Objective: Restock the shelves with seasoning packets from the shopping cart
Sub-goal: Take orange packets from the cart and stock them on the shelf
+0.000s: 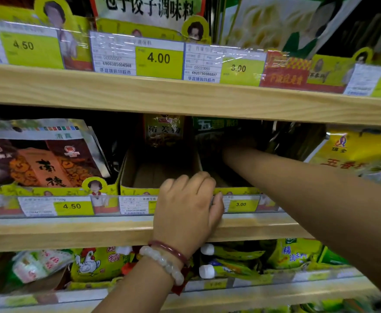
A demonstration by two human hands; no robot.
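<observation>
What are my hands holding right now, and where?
Left hand grips the front edge of the cardboard display box. Right hand is hidden deep in the shelf; its hold cannot be told.

Yellow price tags [159, 58] line the wooden shelf edges [185, 96]. A chicken-printed yellow bag [90, 264] sits on the lowest shelf.

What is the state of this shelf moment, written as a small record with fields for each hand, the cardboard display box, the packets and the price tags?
left hand: left hand with bracelets, fingers curled over the front edge of the yellow-fronted cardboard display box
right hand: reaches deep into the dark shelf; the right hand itself is in shadow, grip unclear
box content: nearly empty, one pale seasoning packet standing at the back
left neighbour: brown and orange seasoning packets
price tags: yellow 4.50 tag, yellow 3.00 tag
</observation>
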